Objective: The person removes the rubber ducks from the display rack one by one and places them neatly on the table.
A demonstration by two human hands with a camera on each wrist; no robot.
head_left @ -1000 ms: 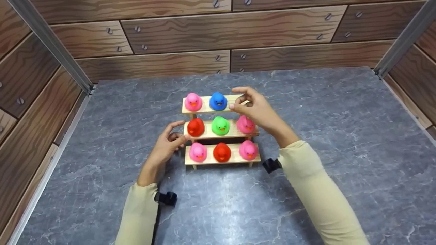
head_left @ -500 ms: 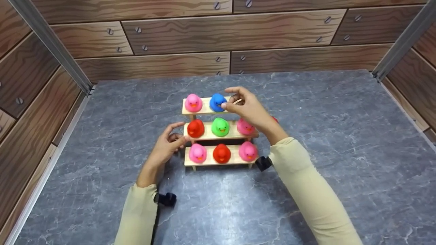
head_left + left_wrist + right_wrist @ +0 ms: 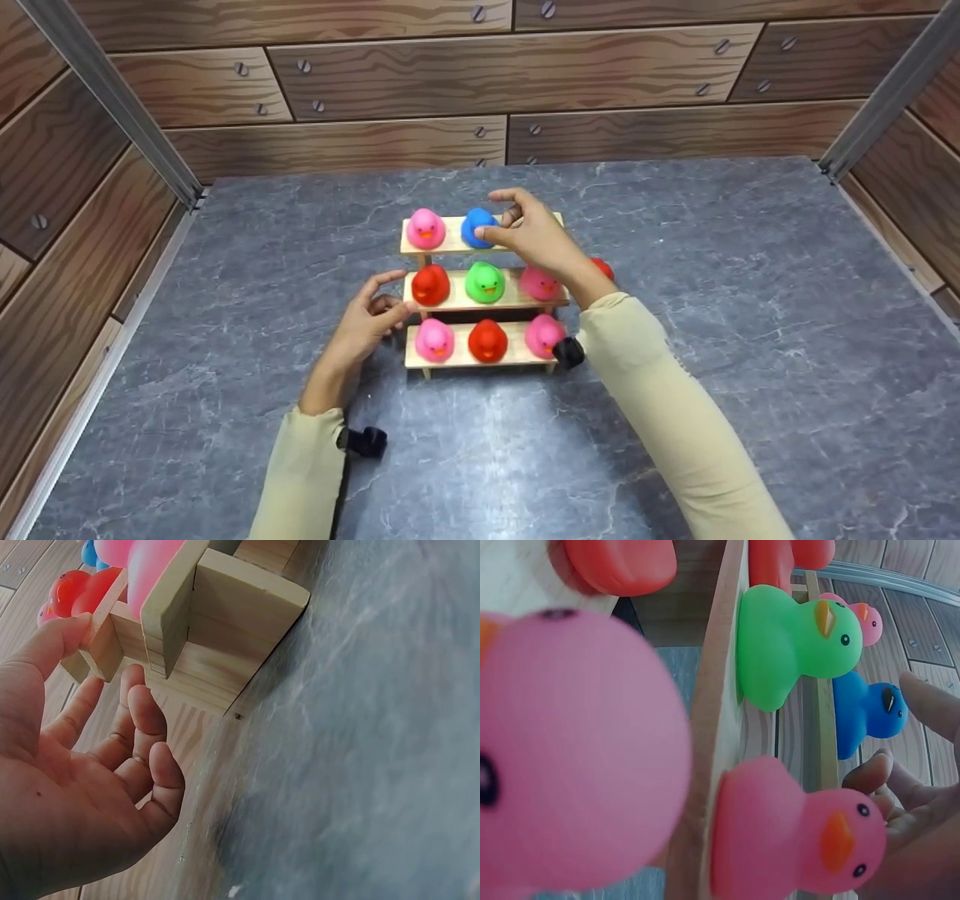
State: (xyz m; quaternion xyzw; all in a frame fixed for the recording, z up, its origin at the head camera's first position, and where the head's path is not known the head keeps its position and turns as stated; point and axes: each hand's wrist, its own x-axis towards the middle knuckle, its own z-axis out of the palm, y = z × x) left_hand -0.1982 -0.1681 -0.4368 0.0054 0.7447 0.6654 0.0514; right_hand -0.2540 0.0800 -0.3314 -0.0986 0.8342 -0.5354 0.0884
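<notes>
A three-tier wooden stand (image 3: 450, 358) bears rubber ducks in rows. My left hand (image 3: 364, 322) holds the left end of its middle shelf, thumb in front and index finger behind; the left wrist view shows the other fingers curled below. At the top shelf, my right hand (image 3: 536, 232) is around the right side of the blue duck (image 3: 862, 716), its thumb overlapping the duck in the head view. In the right wrist view the thumb tip is close to the duck's head, fingers loosely bent. A pink duck (image 3: 425, 229) sits left of the blue one.
On the middle shelf are a red duck (image 3: 430, 286), a green duck (image 3: 484, 283) and a pink duck (image 3: 538, 283). Two pink ducks flank a red duck (image 3: 488, 341) on the bottom shelf. Another red duck (image 3: 602, 268) shows partly behind my right wrist. Wood-patterned walls (image 3: 390, 79) enclose the grey surface.
My right hand has moved left along the top shelf to the blue duck, uncovering part of a red duck right of the stand. My left hand has stayed at the middle shelf.
</notes>
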